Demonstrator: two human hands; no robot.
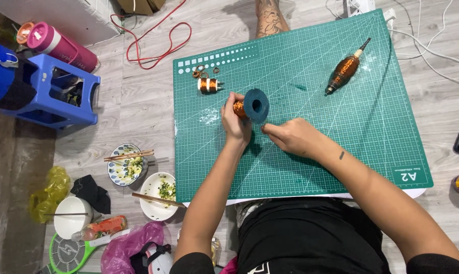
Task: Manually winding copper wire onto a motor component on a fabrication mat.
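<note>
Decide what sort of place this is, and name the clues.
Probably a home floor used as a makeshift craft spot: a cutting mat laid on floorboards, used bowls with chopsticks, and a plastic stool beside it.

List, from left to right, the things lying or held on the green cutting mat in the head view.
Small white bobbin wound with copper wire → left hand gripping the dark teal spool of copper wire → right hand, fingertips pinched together beside that spool → long tapered copper-wound coil with a pointed tip.
</note>
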